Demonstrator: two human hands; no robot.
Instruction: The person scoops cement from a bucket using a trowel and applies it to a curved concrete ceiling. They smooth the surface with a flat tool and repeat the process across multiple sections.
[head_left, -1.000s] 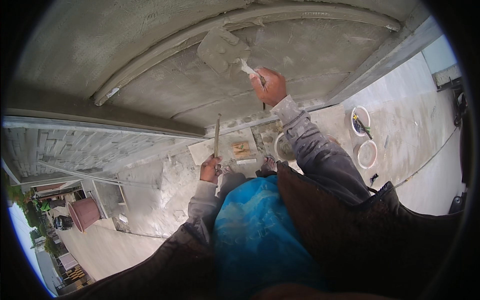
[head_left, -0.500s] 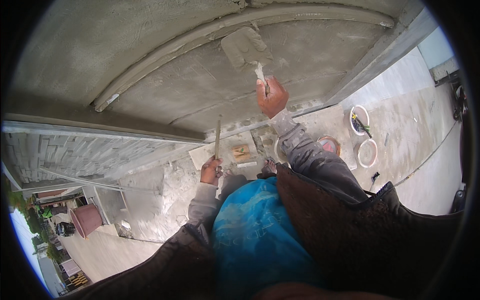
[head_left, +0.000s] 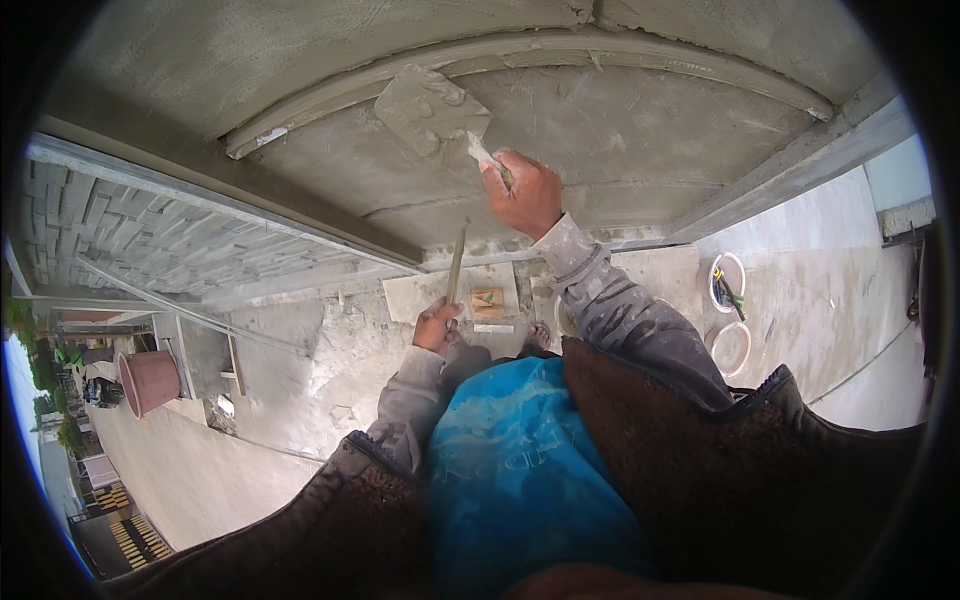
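The grey wall (head_left: 630, 130) fills my view from ten to two o'clock, its curved ledge (head_left: 540, 43) arching across twelve. A pinkish tub (head_left: 150, 384) stands far out between eight and nine; a pale bucket (head_left: 730, 350) sits past three. Near twelve, at the ledge's lower edge, is my smeared trowel (head_left: 430, 112), its handle gripped in my right hand (head_left: 525, 192), toward one. My left hand (head_left: 436, 326), just off centre toward eight, curls its fingers around a thin stick (head_left: 458, 260) pointing to twelve.

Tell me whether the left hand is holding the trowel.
No, the right hand holds the trowel; the left hand holds a narrow strip.
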